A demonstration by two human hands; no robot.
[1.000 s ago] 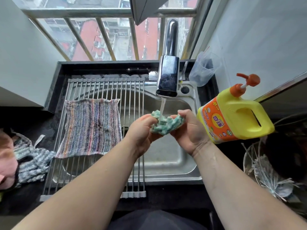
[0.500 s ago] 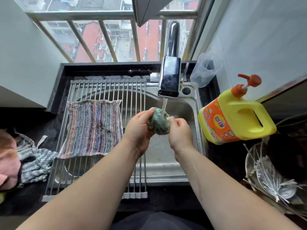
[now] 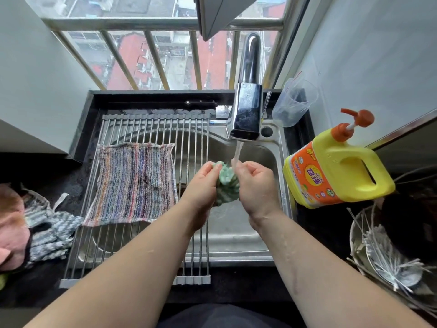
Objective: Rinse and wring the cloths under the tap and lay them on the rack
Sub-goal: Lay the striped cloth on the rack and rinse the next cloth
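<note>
Over the steel sink (image 3: pixel 236 235), directly beneath the tap (image 3: pixel 247 110), a bunched green-and-white cloth (image 3: pixel 227 182) is held between both hands. The left hand (image 3: pixel 201 185) is curled round the cloth's left side, with its fingertips pressed at the top. The right hand (image 3: pixel 256 185) is closed on the right side, with its fingers folded in toward the palm. A thin stream of water (image 3: pixel 237 151) is seen falling from the spout onto the top of the cloth, just beside the fingers of the right hand.

A rack (image 3: pixel 189 129) of metal bars is laid across the left part of the sink, and its right-hand bars are crossed by the left forearm. A striped cloth (image 3: pixel 134 183) is spread flat on the left half of the rack, well apart from the hands. On the dark counter to the left, a heap of grey-and-white cloths (image 3: pixel 49 233) is seen touching the rack's edge, with a pink cloth (image 3: pixel 11 223) beyond it at the frame's edge.

A yellow bottle (image 3: pixel 338 166) with an orange pump is stood just beside the sink's right rim. A clear plastic cup (image 3: pixel 293 102) is placed behind it, near the tap. A bowl (image 3: pixel 354 233) holding thin pale sticks is seen at the lower right.
</note>
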